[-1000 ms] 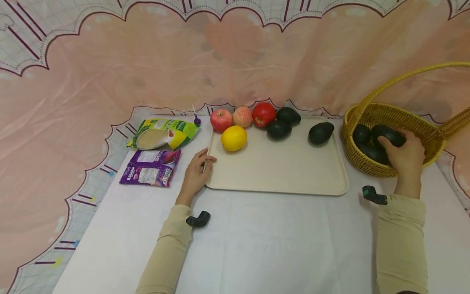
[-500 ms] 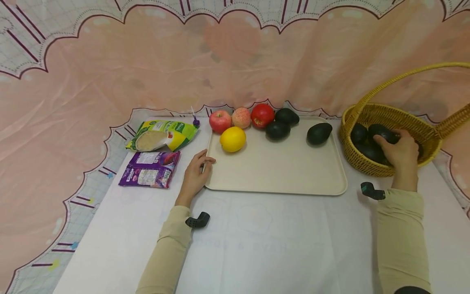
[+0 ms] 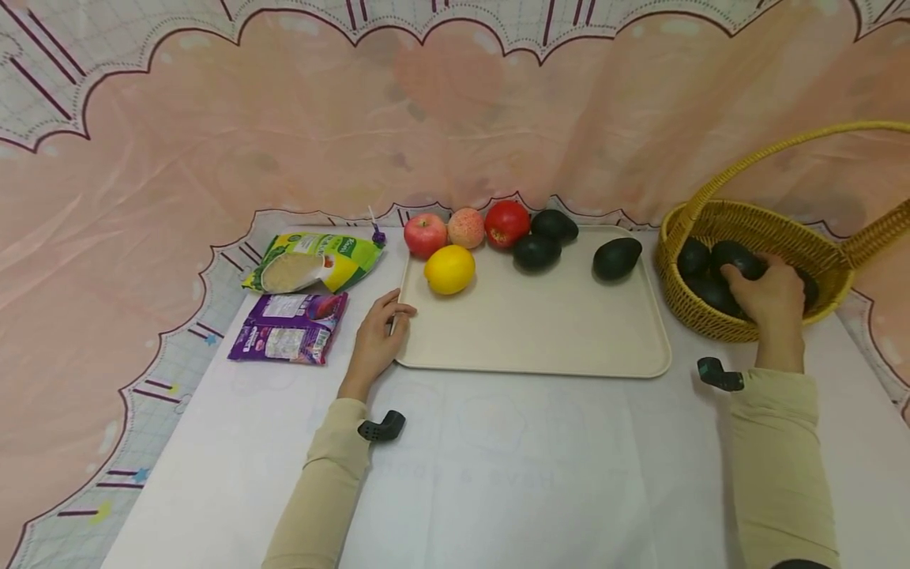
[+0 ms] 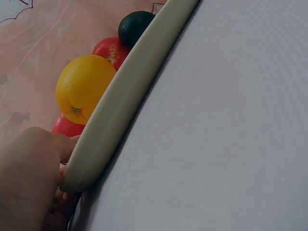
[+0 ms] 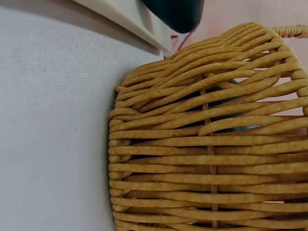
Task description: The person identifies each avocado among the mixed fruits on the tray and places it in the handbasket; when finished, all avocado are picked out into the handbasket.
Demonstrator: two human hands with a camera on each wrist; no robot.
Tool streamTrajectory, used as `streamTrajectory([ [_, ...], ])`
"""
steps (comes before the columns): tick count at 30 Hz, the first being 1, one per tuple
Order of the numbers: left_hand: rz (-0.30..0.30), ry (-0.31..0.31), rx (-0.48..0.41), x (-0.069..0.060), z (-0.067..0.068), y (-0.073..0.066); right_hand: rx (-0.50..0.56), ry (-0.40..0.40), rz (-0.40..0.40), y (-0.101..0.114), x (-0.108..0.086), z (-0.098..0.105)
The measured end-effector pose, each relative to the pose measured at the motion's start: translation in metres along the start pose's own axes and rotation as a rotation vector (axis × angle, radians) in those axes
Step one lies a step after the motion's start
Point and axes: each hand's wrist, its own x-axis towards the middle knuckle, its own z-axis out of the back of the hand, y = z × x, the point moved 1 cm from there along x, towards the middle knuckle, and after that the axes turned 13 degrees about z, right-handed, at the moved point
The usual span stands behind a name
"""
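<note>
Shifted slightly toward the tray (image 3: 526, 328) since a second ago: right hand (image 3: 771, 296) and held avocado (image 3: 737, 257), both within the wicker basket (image 3: 693, 316) standing just right of the tray; a loose avocado (image 3: 809, 288) now shows on the side of that hand farthest from the tray, where the hand covered it before. Held avocado: dark green, lying between thumb and fingers, thumb along its near side, fingers at its end away from the tray; exact fingertip contact hidden behind the hand, and the basket weave blocks the right wrist view. Two further basket avocados (image 3: 714, 296), dark, beside and below the held one on the tray side. Left hand (image 3: 379, 328): unmoved at the tray's left edge, bent fingers gripping the rim, some over it, others beneath. On the tray, along its far side from left: red apple (image 3: 426, 235), pinkish peach (image 3: 466, 228), red fruit (image 3: 507, 224), then two avocados (image 3: 536, 252) touching; a single avocado (image 3: 616, 259) near the tray's far right corner; yellow fruit (image 3: 449, 269) in front of apple and peach. Left of the tray: green packet (image 3: 348, 257), with purple packet (image 3: 287, 328) just in front of it.
</note>
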Motion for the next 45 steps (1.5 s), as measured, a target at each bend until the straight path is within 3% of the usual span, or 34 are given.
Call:
streamTrajectory([
  [6,-0.009,-0.002,0.004,0.000,0.001,-0.001,-0.003,0.017,0.001,-0.001,-0.001,0.000],
  [17,0.001,-0.005,0.008,0.001,0.001,0.001,-0.039,-0.075,0.075,-0.003,-0.003,-0.003],
  [25,-0.003,-0.010,0.000,0.002,0.002,0.000,-0.003,-0.094,0.053,-0.002,-0.002,-0.003],
  [34,0.015,-0.005,0.003,-0.002,0.002,0.000,0.106,-0.327,0.065,-0.002,-0.007,-0.009],
  [45,-0.031,-0.026,0.000,0.000,-0.001,0.001,0.216,-0.446,0.115,0.006,-0.014,-0.009],
])
